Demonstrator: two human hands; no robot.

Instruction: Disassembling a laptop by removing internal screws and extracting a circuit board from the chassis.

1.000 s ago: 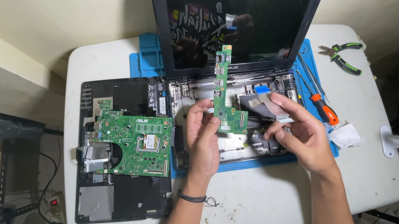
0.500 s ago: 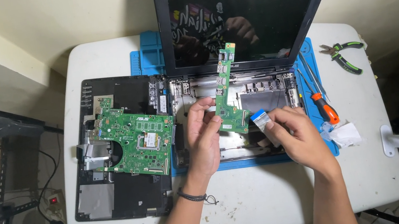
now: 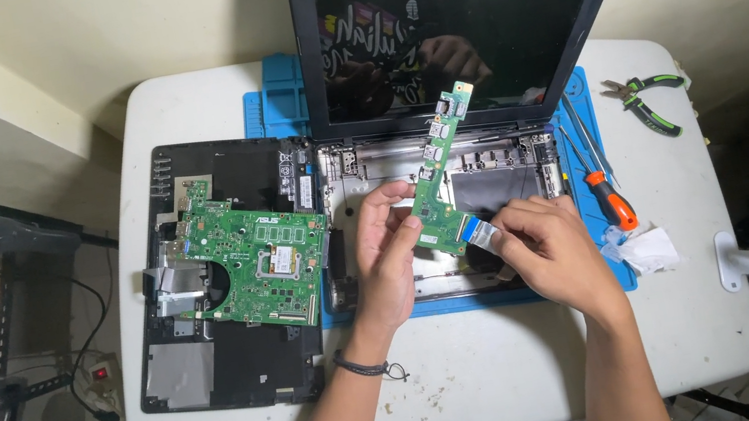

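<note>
My left hand [image 3: 386, 257] pinches the lower end of a long narrow green circuit board [image 3: 442, 174], which stands tilted above the opened laptop base [image 3: 509, 163]. My right hand [image 3: 549, 252] grips a flat blue-tipped ribbon cable [image 3: 481, 232] at the board's bottom edge. The laptop's dark screen [image 3: 457, 34] stands upright behind the hands.
A large green motherboard [image 3: 250, 257] lies on a black bottom cover [image 3: 219, 369] at the left. An orange-handled screwdriver [image 3: 607, 192], green-handled pliers [image 3: 645, 102] and crumpled tissue [image 3: 642, 247] lie at the right on the white table [image 3: 483, 375]. A blue mat [image 3: 278, 89] lies under the laptop.
My right hand has drawn in toward the board's lower end, and the ribbon cable now meets the board's bottom edge. The board stays tilted in my left hand.
</note>
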